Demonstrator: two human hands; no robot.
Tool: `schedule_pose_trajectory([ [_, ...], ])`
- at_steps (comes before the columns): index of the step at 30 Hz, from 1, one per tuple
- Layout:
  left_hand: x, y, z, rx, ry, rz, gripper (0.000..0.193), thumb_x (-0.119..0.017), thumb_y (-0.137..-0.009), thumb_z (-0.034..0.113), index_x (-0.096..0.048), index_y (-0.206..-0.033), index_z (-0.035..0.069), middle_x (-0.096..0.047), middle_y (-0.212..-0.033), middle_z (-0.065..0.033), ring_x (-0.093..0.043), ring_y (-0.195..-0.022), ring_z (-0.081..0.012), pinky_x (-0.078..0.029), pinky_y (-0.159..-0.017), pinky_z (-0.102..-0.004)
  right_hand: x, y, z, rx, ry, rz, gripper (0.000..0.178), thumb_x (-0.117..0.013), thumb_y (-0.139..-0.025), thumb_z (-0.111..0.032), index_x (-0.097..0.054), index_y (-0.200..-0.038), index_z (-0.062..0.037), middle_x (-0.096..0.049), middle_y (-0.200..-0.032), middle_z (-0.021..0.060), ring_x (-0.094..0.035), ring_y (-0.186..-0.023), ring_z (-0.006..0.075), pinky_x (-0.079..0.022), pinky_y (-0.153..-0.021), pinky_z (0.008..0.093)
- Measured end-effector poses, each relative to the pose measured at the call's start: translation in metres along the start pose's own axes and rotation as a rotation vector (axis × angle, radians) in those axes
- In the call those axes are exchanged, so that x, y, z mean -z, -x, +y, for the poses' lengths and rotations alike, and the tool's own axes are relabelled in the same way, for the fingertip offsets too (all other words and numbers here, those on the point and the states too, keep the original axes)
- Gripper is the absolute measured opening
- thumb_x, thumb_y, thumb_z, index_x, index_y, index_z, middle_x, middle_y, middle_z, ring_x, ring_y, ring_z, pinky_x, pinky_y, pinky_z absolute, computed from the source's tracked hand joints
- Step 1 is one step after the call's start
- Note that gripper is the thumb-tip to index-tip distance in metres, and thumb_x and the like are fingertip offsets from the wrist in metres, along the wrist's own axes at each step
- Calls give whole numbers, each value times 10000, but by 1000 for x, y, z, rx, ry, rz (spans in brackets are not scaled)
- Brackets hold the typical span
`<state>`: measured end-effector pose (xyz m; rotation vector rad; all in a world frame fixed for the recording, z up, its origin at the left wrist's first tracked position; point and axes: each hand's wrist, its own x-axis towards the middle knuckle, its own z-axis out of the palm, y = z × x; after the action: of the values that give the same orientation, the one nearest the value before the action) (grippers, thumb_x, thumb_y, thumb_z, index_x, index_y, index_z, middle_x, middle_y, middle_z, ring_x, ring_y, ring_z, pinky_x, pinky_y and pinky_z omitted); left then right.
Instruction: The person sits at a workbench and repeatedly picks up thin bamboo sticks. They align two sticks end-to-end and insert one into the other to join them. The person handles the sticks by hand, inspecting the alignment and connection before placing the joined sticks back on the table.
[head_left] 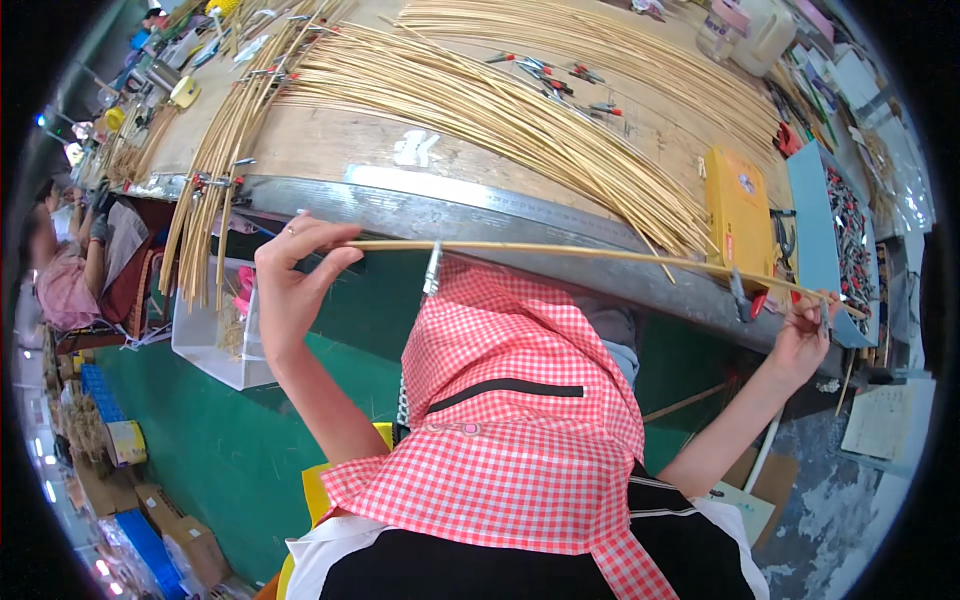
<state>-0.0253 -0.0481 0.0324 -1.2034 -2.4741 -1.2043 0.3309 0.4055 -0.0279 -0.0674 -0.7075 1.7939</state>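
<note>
A thin straw-coloured rod [560,250] stretches across in front of me, along the table's near edge and above my red checked apron [520,460]. Its left end is pinched between the thumb and fingers of my left hand [300,275]. My right hand [803,335] grips it near the right end, whose tip pokes out past the fingers. A silver metal clip [433,270] hangs from the rod near my left hand. Another clip [741,295], with a red end, sits nearer my right hand. Something metallic shows at my right fingers, too small to make out.
Bundles of similar rods [480,110] cover the wooden table [300,140], with loose red-ended clips [545,75] among them. A metal ruler [450,188] lies along the edge. At right stand a yellow box [738,215] and a blue box [815,220] of clips. Another person [75,250] sits far left.
</note>
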Motion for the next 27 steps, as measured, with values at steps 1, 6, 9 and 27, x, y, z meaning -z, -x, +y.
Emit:
schedule_pose_trajectory([
  [1, 2, 1, 3, 29, 22, -21, 170, -721, -711, 8, -697, -878, -15, -644, -741, -81, -599, -673, -151, -472, -673, -265, 4, -1, -3, -3, 8, 15, 244, -568, -914, -97, -503, -1104, 42, -539, -915, 105, -465, -668, 160, -431, -599, 263],
  [6, 9, 6, -3, 91, 126, 133, 124, -699, -720, -57, -697, -839, -21, -631, -735, -60, -561, -630, -102, -413, -559, -207, -6, 3, 0, -72, 109, 39, 278, -516, -956, -172, -496, -1141, 34, -512, -955, 71, -421, -695, 135, -407, -608, 249],
  [9, 33, 19, -39, 25, 70, 423, 93, -669, -784, -47, -691, -873, -30, -629, -773, -34, -538, -621, -82, -386, -533, -185, -25, 6, 9, -139, 156, -16, 290, -463, -986, -216, -494, -1149, 22, -460, -894, 43, -386, -705, 120, -380, -612, 242],
  [27, 105, 23, -172, 161, -809, 667, 316, -549, -868, 71, -593, -1177, 23, -615, -1137, -159, -572, -1043, -328, -430, -912, -401, -98, -32, 103, -78, 1176, -204, 265, -573, -924, -192, -622, -1035, 44, -609, -829, 79, -572, -704, 135, -453, -644, 239],
])
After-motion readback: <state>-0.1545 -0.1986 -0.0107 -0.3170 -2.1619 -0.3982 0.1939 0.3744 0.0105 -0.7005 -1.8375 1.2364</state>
